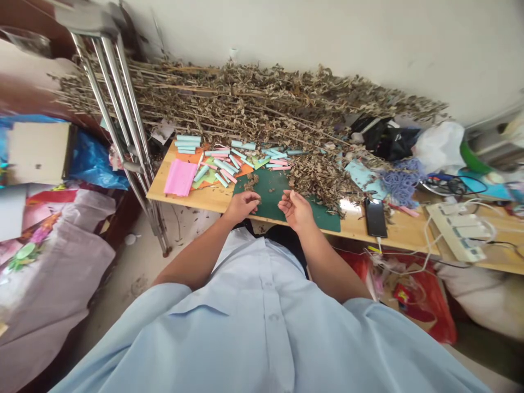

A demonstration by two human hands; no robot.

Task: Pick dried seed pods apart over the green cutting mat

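My left hand (242, 206) rests at the near edge of a dark green cutting mat (270, 191), its fingers curled in on something I cannot make out. My right hand (295, 209) is palm up beside it over the mat, fingers loosely curled, nothing visible in it. A big heap of dried leafy stalks (254, 103) covers the back of the wooden table (192, 196) and spills onto the mat. Several rolled paper tubes (229, 161) in teal and pink lie on orange and green sheets behind the mat, beside a pink paper stack (180, 177).
A pair of metal crutches (123, 114) leans against the table's left end. A black phone (375, 217) on a cable, a white power strip (456, 232), purple yarn (399, 183) and bags lie to the right. Red bags sit under the table; bedding lies left.
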